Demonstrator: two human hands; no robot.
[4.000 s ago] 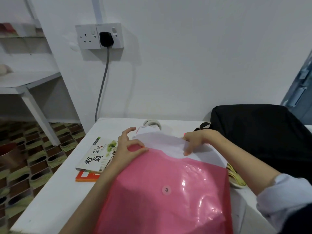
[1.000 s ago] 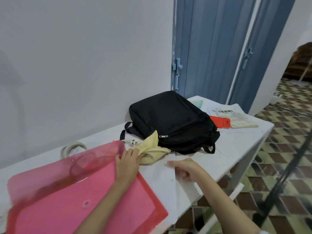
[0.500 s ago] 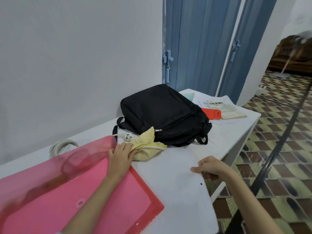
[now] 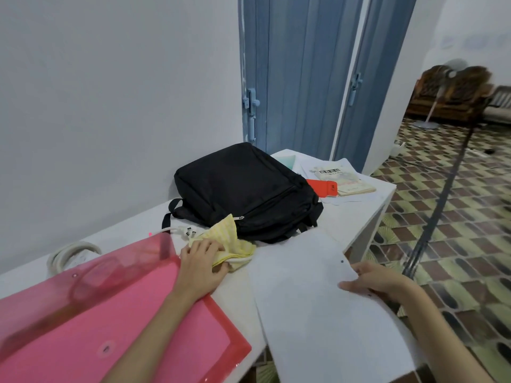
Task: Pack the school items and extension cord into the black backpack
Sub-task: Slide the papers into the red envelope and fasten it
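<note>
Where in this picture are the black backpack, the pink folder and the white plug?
black backpack [image 4: 243, 189]: head view, on its top panel.
pink folder [image 4: 116, 322]: head view, on its front face.
white plug [image 4: 184, 231]: head view, on its body by the prongs.

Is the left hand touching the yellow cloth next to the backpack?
Touching. In the head view the left hand lies on the yellow cloth, its fingers spread over the near edge, no gap between them.
</note>
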